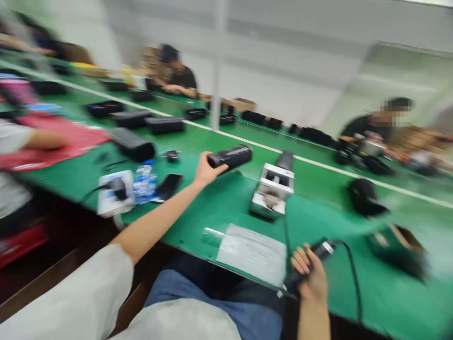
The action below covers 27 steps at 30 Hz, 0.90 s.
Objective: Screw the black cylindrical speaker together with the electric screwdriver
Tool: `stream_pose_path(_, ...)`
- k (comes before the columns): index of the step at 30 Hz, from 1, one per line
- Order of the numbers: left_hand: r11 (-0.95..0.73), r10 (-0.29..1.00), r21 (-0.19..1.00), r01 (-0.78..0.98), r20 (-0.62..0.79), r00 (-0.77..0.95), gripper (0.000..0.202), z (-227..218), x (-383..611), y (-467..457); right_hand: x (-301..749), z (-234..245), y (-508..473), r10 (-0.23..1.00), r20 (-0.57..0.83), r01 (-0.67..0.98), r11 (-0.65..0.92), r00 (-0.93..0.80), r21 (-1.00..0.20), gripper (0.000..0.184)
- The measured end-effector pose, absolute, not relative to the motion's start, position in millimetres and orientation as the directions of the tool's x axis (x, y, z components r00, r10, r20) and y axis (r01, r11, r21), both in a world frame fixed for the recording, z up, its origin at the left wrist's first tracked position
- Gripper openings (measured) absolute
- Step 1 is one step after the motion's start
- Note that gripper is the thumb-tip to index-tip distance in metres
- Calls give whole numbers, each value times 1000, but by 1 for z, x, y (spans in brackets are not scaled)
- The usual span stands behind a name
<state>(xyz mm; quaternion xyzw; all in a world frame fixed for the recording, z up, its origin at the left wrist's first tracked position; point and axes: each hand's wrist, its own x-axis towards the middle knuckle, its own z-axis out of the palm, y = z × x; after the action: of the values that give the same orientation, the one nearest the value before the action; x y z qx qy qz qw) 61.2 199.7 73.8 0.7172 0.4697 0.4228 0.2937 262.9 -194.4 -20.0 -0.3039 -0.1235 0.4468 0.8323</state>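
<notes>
Two black tools sit gripped in my curled fingers: my left hand closes round a black cylindrical unit, my right hand round a black corded handle, both over a green-topped counter. A white stripe runs along it, a white-and-metal fixture stands between my hands, and seated co-workers face white partition walls.

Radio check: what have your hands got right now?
Left hand holding black tube. Right hand gripping black corded handle. Metal frame between them.
</notes>
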Motion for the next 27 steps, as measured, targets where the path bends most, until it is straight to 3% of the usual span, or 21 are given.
stream_pose_path(3,-359,933,801,478,319,167,95,71,140,230,267,-39,-195,737,-152,-671,484,659,-562,38)
stream_pose_path(7,-301,949,778,551,298,98,102,54,203,247,274,-48,-186,713,-152,-668,531,685,-522,29)
stream_pose_path(10,-326,941,754,570,318,116,108,37,206,250,269,-49,-186,719,-119,-665,551,685,-504,29)
stream_pose_path(15,-504,863,694,514,419,281,114,13,186,263,271,-55,-186,724,-106,-670,560,682,-486,27)
stream_pose_path(20,-523,852,703,482,438,286,113,1,184,275,272,-57,-188,715,-118,-671,569,690,-475,29)
stream_pose_path(23,-548,837,700,458,459,298,106,-2,186,277,271,-55,-189,713,-118,-674,576,691,-463,34)
stream_pose_path(27,-588,808,701,403,484,335,75,-4,186,278,271,-54,-189,706,-125,-674,588,697,-447,35)
